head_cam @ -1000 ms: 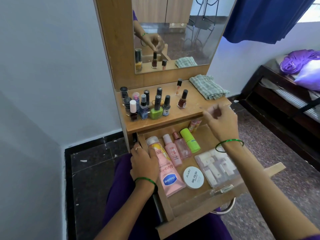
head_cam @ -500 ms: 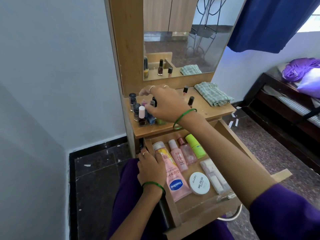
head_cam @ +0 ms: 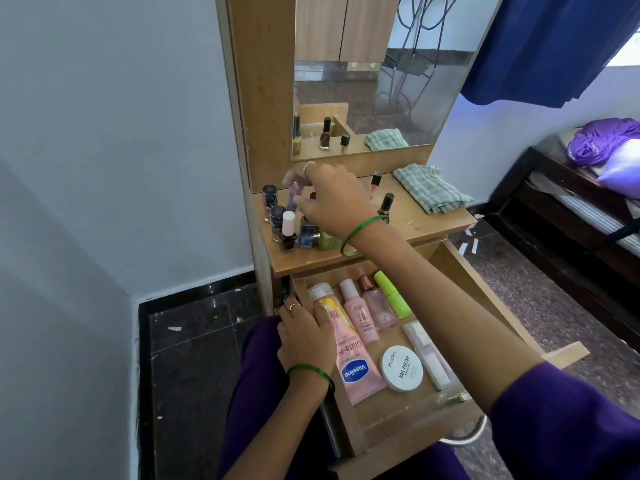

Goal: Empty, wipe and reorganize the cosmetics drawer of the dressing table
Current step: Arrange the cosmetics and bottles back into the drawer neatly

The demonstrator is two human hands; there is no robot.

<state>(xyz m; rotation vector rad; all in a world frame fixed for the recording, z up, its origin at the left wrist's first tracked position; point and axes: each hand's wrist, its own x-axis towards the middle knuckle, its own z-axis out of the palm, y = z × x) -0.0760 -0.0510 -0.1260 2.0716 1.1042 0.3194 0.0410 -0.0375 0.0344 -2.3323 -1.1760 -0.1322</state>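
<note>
The wooden drawer stands pulled out over my lap. Inside lie a pink Vaseline tube, a yellow-and-white tube, a pink bottle, a clear pink bottle, a lime green bottle, a white round jar and a clear pouch. My left hand grips the drawer's left wall, thumb inside. My right hand reaches over the cluster of nail polish bottles on the tabletop and pinches a blurred lilac bottle at the back of it.
A folded checked cloth lies on the right of the tabletop, with two dark-capped bottles beside it. The mirror rises behind. A white wall closes in on the left, and a bed stands at the right.
My right hand left the drawer's right side and crossed up and left to the nail polish cluster, where it now pinches a lilac bottle. My left hand stayed on the drawer wall.
</note>
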